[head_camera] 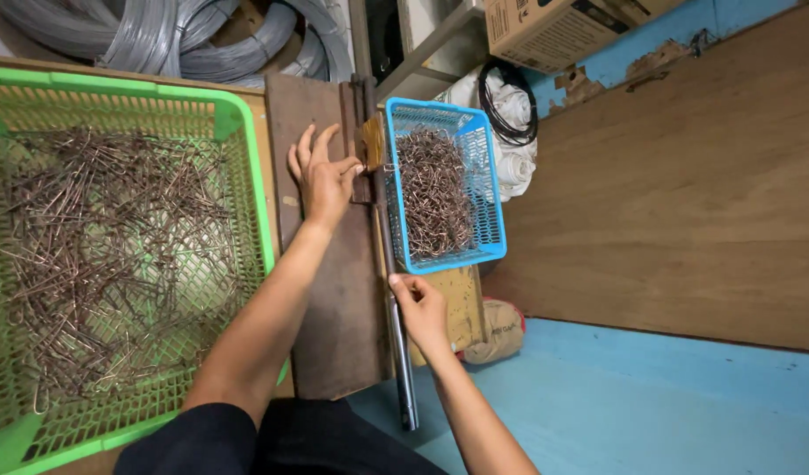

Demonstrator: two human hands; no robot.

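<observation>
right hand (419, 310) nearest, wrapped round long metal lever (399, 347). left hand (324, 179) further up on dark board (334, 290), fingers spread, tips pinching small wire piece (367, 167) at bending jig. blue basket (447, 185) of bent wire just right, big green basket (123, 255) of straight bits left, wire coils (176, 35) way back.

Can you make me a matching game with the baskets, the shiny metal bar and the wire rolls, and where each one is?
Things:
1. green basket
2. blue basket
3. metal bar
4. wire coils

Places:
A. under the right hand
B. top of the picture, behind the green basket
C. right of the wooden board
D. left of the left hand

Pairs: 1-D, 2-C, 3-A, 4-B
</observation>
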